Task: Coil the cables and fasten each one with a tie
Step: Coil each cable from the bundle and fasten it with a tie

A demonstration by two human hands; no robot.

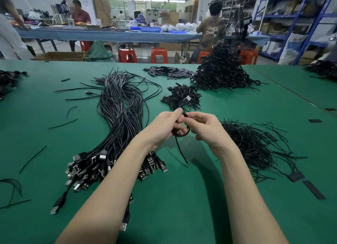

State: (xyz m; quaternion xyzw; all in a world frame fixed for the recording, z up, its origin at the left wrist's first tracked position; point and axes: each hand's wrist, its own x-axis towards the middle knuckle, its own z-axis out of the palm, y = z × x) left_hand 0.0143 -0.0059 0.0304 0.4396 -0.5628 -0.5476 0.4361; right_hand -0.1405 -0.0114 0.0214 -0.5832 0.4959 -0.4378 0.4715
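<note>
Above the green table (54,127), both hands meet at the centre around a small black coiled cable (182,133). My left hand (164,127) grips the coil with curled fingers. My right hand (206,129) pinches it from the right side. A black tie end (181,152) hangs down from the coil. To the left lies a long bundle of uncoiled black USB cables (118,116), its plugs (87,167) pointing toward me. A heap of loose black ties (249,143) lies on the right. A small pile of coiled cables (182,98) sits just beyond my hands.
A tall heap of coiled cables (222,70) stands at the back right, with flat black pieces (169,72) beside it. Stray ties (32,158) lie on the left of the table. People work at a far bench (109,34) behind red stools (127,55).
</note>
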